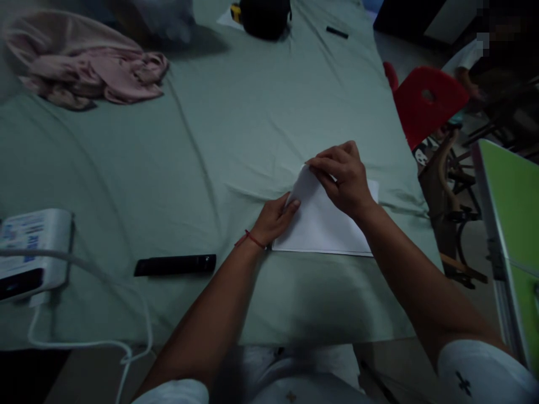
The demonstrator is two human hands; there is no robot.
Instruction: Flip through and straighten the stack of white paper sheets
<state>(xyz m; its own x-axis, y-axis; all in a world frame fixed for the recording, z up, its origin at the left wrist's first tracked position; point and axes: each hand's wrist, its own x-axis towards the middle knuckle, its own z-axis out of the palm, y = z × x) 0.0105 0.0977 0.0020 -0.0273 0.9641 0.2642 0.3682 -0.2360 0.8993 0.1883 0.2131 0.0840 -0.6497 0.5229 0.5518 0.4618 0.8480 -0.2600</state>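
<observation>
Your left hand [275,220] lies half curled on the near-left part of the white paper [322,227], fingertips pressing its folded slope flat. Your right hand [343,177] arches over the far end of the fold, fingers bent and pinched down on the paper's peak at about 12 o'clock of the sheet. Neither hand lifts the paper; both press it onto the green sheet [236,123] that covers the surface.

You have one sheet of paper, sitting just right of centre, its near edge straight and its far-left corner folded over. One black remote-shaped bar [175,265] lies at 9 o'clock of the paper, apart from your left wrist, which wears a red string [252,238]. One white device [31,249] with a white cable [105,303] sits at the far 9 o'clock edge. One pink bundle of cloth [84,67] lies at 10 o'clock, one black object [265,17] at 12 o'clock, with a small black bar [337,32] beside it.

Open cloth stretches from the paper toward 11 and 12 o'clock. At 3 o'clock the surface ends just past the paper; beyond it stand a red chair [425,101] and a green panel [511,224].
</observation>
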